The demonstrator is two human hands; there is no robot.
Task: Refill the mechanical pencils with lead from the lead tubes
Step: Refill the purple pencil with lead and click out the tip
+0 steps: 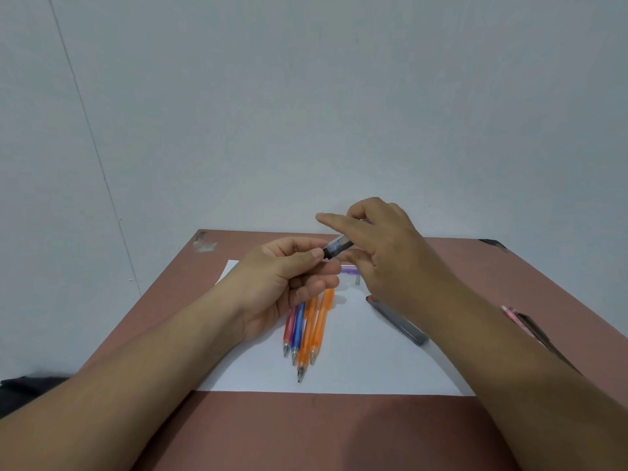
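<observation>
Above the white paper (356,368), my left hand (282,287) pinches the dark end of a small clear lead tube (336,247) between thumb and fingers. My right hand (384,253) grips the tube's other end, its index finger stretched out to the left above it. Several mechanical pencils lie side by side on the paper below my left hand: a red one (289,329), a blue one (298,331) and two orange ones (317,326), tips toward me. A purple pencil (350,269) lies partly hidden behind my hands, with a small grey piece (356,281) beside it.
A grey lead case (401,322) lies on the paper right of the pencils. A pink and black item (525,321) rests near the brown table's (306,433) right edge, partly behind my right forearm. A pale wall stands close behind the table.
</observation>
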